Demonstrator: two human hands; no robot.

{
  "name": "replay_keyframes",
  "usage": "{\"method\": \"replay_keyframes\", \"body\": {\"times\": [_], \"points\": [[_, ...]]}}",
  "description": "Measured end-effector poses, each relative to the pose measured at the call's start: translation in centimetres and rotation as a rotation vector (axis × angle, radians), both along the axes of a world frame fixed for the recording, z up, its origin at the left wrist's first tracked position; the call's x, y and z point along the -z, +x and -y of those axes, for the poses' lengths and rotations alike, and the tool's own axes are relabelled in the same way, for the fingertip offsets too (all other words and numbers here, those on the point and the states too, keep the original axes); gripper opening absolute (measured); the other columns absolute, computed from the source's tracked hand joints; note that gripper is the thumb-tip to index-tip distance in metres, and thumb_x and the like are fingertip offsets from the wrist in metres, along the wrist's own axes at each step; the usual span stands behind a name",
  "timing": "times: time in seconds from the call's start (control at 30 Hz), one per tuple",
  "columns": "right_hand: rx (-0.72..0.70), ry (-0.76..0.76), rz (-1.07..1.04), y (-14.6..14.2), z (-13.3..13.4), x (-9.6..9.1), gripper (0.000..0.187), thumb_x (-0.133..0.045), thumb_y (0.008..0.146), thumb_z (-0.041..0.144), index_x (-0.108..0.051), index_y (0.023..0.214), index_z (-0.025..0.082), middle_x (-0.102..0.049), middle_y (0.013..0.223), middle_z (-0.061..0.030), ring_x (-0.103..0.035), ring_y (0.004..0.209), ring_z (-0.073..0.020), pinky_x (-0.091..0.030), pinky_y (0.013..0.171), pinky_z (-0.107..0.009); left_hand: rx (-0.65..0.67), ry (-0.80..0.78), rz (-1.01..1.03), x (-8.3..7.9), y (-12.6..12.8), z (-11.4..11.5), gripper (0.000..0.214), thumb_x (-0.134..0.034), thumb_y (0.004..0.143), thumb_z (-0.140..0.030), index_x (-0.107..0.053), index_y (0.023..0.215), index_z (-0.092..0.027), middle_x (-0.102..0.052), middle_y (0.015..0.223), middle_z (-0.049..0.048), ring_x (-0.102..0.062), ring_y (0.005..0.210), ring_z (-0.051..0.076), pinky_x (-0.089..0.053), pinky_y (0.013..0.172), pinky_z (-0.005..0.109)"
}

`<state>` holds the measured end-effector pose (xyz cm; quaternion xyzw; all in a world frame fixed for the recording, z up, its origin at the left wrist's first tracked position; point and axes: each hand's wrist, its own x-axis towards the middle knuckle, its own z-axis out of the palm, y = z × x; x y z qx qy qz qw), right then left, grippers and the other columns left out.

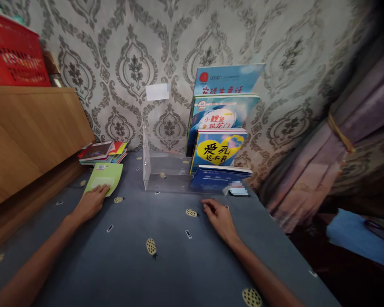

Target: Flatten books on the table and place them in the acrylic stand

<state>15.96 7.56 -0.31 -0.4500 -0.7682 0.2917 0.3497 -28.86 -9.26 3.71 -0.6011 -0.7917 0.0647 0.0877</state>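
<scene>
My left hand lies flat, fingers stretched, on the near edge of a thin green booklet on the blue-grey cloth. My right hand rests on the cloth with its fingers curled down, holding nothing, just in front of a dark blue book. That book is the lowest of several books in a clear acrylic stepped rack; behind it stand a yellow-heart book and two taller blue ones. The rack's left half holds no books.
A stack of colourful booklets lies at the back left by the patterned wall. A wooden board rises on the left with a red crate on top. A curtain hangs past the table's right edge.
</scene>
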Motion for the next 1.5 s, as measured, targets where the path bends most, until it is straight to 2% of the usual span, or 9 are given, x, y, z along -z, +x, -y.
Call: {"method": "replay_keyframes", "body": {"times": [0.13,0.27,0.33,0.43,0.53,0.67,0.8,1.03,1.5], "points": [[-0.013,0.007,0.014,0.0,0.1,-0.2,0.033,-0.046,0.082,0.036,-0.072,0.094,0.020,-0.075,0.089,-0.0083,-0.068,0.078,-0.0242,-0.051,0.070,-0.035,0.023,-0.091,0.118,0.0,0.4,1.5,0.055,-0.043,0.091,-0.034,-0.050,0.146,-0.030,-0.052,0.150,0.0063,-0.051,0.136,0.027,-0.045,0.108,0.040],[-0.019,0.010,0.022,0.0,0.2,-0.3,0.033,-0.045,0.083,0.034,-0.072,0.096,0.019,-0.075,0.094,-0.0091,-0.069,0.082,-0.0241,-0.050,0.072,-0.034,0.088,-0.171,0.312,-1.7,-1.4,0.7,0.060,-0.042,0.089,-0.062,-0.062,0.135,-0.028,-0.060,0.142,0.0057,-0.057,0.130,0.029,-0.046,0.106,0.038],[-0.021,0.010,0.026,-0.1,0.2,-0.2,0.033,-0.045,0.084,0.033,-0.072,0.097,0.019,-0.075,0.095,-0.0090,-0.069,0.082,-0.0239,-0.051,0.073,-0.034,0.085,-0.116,0.374,-2.3,-2.7,-0.9,0.061,-0.034,0.092,-0.061,-0.064,0.131,-0.025,-0.064,0.137,0.0060,-0.060,0.125,0.028,-0.046,0.106,0.037],[-0.011,0.014,0.033,-0.1,0.2,-0.1,0.033,-0.045,0.084,0.032,-0.072,0.097,0.018,-0.076,0.094,-0.0091,-0.069,0.081,-0.0238,-0.051,0.072,-0.034,0.032,0.039,0.326,-2.1,-4.3,-4.0,0.064,-0.030,0.093,-0.053,-0.055,0.139,-0.016,-0.058,0.143,0.0111,-0.054,0.132,0.029,-0.040,0.112,0.042],[-0.007,0.033,0.030,-0.1,0.2,-0.1,0.031,-0.046,0.085,0.029,-0.073,0.097,0.018,-0.076,0.095,-0.0093,-0.069,0.082,-0.0232,-0.051,0.072,-0.033,-0.036,0.082,0.264,-0.8,-5.0,-6.8,0.064,-0.030,0.094,-0.046,-0.047,0.145,-0.011,-0.051,0.150,0.0145,-0.046,0.139,0.028,-0.037,0.114,0.042],[-0.002,0.032,0.038,-0.2,0.3,0.0,0.030,-0.046,0.086,0.026,-0.073,0.099,0.019,-0.075,0.094,-0.0078,-0.069,0.080,-0.0215,-0.050,0.071,-0.031,-0.155,0.050,0.206,1.1,-5.2,-8.5,0.059,-0.026,0.098,-0.041,-0.044,0.148,-0.015,-0.046,0.154,0.0126,-0.041,0.143,0.028,-0.038,0.112,0.044],[0.005,0.026,0.074,-0.4,0.4,0.2,0.029,-0.048,0.087,0.021,-0.073,0.101,0.019,-0.075,0.093,-0.0074,-0.067,0.079,-0.0203,-0.049,0.071,-0.029,-0.162,0.010,0.209,1.5,-5.8,-8.8,0.058,-0.025,0.101,-0.041,-0.035,0.153,-0.016,-0.039,0.158,0.0121,-0.036,0.145,0.028,-0.036,0.113,0.044],[0.031,0.057,0.116,-0.4,0.5,0.2,0.027,-0.050,0.088,0.017,-0.072,0.103,0.019,-0.074,0.089,-0.0059,-0.065,0.074,-0.0174,-0.046,0.069,-0.026,-0.170,0.030,0.159,1.1,-5.0,-8.6,0.054,-0.027,0.102,-0.037,-0.043,0.149,-0.016,-0.048,0.153,0.0106,-0.047,0.139,0.025,-0.038,0.111,0.039],[0.044,0.056,0.174,-0.6,0.8,-0.4,0.026,-0.052,0.089,0.014,-0.072,0.105,0.020,-0.074,0.096,-0.0061,-0.066,0.082,-0.0178,-0.046,0.075,-0.026,-0.148,0.025,0.165,1.9,-1.5,-5.4,0.061,-0.023,0.100,-0.040,-0.044,0.148,-0.010,-0.043,0.156,0.0132,-0.036,0.146,0.028,-0.030,0.118,0.043]]}}
